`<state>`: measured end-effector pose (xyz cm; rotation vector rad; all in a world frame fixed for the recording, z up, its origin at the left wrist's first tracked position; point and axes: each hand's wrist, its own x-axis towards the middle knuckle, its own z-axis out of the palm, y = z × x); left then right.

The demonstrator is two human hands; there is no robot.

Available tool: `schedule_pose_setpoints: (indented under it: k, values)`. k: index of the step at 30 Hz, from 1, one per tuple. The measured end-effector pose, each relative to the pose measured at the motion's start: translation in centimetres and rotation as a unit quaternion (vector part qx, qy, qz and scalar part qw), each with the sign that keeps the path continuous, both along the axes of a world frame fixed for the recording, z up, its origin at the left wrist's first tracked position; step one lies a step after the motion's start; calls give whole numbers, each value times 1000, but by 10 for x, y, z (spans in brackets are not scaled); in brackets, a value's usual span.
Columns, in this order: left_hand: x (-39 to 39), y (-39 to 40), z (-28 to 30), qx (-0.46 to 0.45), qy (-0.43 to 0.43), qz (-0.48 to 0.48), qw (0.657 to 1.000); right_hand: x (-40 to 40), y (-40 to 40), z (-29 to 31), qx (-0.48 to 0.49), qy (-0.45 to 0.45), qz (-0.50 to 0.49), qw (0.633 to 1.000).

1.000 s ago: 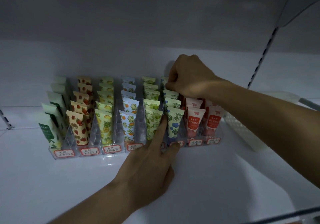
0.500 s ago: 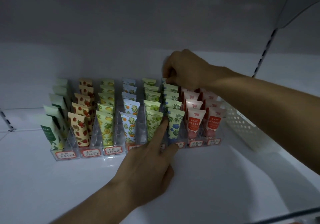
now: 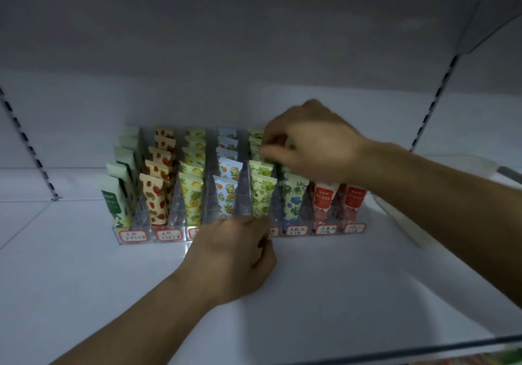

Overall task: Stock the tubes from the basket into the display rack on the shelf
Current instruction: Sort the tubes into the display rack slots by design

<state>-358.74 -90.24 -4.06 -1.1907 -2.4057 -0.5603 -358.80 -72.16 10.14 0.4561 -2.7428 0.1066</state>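
A clear display rack [image 3: 299, 230] with red-edged labels stands on the white shelf [image 3: 324, 294]. Its lanes hold upright tubes: pale green, strawberry [image 3: 154, 198], pineapple, orange-blossom [image 3: 226, 196], green-fruit [image 3: 262, 192], blue-flower [image 3: 293, 195] and red [image 3: 323, 198]. My right hand [image 3: 308, 144] reaches over the rear of the green-fruit and blue-flower lanes, its curled fingers pinching the top of a tube there; motion blur hides which one. My left hand [image 3: 234, 257] rests at the rack's front edge with fingers curled and nothing in it.
A white basket [image 3: 406, 223] sits on the shelf right of the rack, mostly hidden behind my right forearm. Slotted uprights run up the back wall at left [image 3: 28, 147] and right [image 3: 435, 99]. Another shelf hangs close overhead.
My left index finger, which pointed between the green-fruit and blue-flower front tubes, has pulled back into a curled hand at the rack's front. My right hand shifted slightly left and forward over the rear tubes.
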Motion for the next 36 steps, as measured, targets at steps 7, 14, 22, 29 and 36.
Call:
schedule_pose_setpoints:
  k: [7, 14, 22, 29, 36]
  values:
    - [-7, -3, -5, -48, -36, 15, 998, -1, -17, -24, 26, -72, -35, 996]
    - [-10, -1, -10, -41, -63, 14, 997, 0, -17, -25, 0, -67, 0, 998]
    - [-16, -1, -10, -48, -83, -9, 995, 1, -11, -4, -22, -28, -3, 999]
    - [-18, -2, -11, -33, -93, -32, 995, -15, -20, -6, 45, -97, -45, 993]
    - [-21, -3, -13, -24, -102, -41, 994, -23, -17, -3, 82, -133, -3, 988]
